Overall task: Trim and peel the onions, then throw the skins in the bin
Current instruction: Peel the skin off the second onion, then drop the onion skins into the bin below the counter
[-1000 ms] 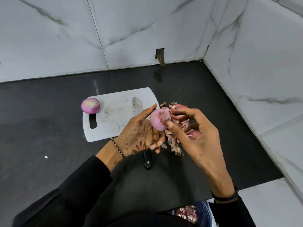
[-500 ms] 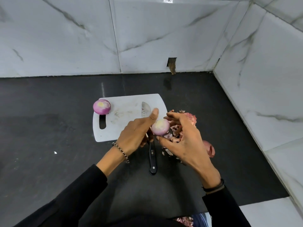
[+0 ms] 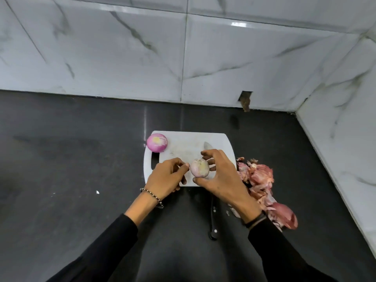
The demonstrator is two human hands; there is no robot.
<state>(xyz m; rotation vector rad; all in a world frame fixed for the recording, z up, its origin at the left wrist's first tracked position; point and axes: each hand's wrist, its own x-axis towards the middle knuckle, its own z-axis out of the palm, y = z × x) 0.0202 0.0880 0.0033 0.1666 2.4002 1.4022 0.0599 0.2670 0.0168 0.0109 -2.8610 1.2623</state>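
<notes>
Clasping the onion (image 3: 199, 168), the right grip (image 3: 219, 178) arches.

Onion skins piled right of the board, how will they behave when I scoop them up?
The onion skins look thin, curled and loosely heaped, so probably light and floppy. They will likely shed flakes: bits already lie scattered on the counter near the knife.

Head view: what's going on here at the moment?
A person is peeling onions at a dark counter. The right hand grips a pale, peeled onion over the white cutting board; the left hand is curled right beside it, contact unclear. A second onion sits at the board's far left corner, the knife lies under the right hand, and skins are piled on the counter to the right.
</notes>
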